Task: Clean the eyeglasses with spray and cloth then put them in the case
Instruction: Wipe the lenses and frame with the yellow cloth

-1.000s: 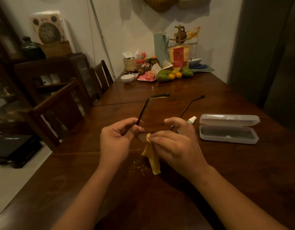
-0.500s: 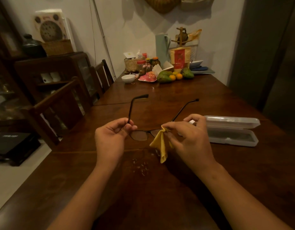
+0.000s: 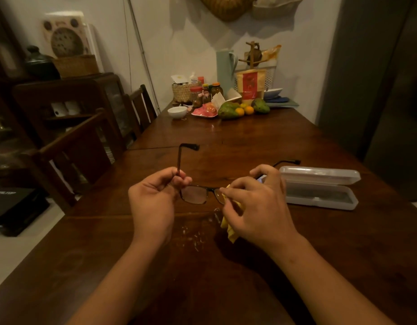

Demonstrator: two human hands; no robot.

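Note:
Dark-framed eyeglasses (image 3: 194, 194) hang above the wooden table (image 3: 226, 266) with both temples unfolded and pointing away from me. My left hand (image 3: 153, 202) pinches the left temple near its hinge. My right hand (image 3: 256, 205) presses a yellow cloth (image 3: 231, 227) against the right lens, which is mostly hidden by fingers and cloth. A translucent white glasses case (image 3: 320, 191) lies open on the table just right of my right hand. The spray bottle is almost wholly hidden behind my right hand.
Small white specks (image 3: 193, 238) dot the table under the glasses. At the far end stand a white bowl (image 3: 177, 112), fruit (image 3: 240, 109), jars and a basket. Wooden chairs (image 3: 85, 151) line the left edge, with a dark cabinet behind.
The glasses have turned and shifted right, so the left lens now shows bare. My right hand with the cloth has moved from the left lens to the right lens.

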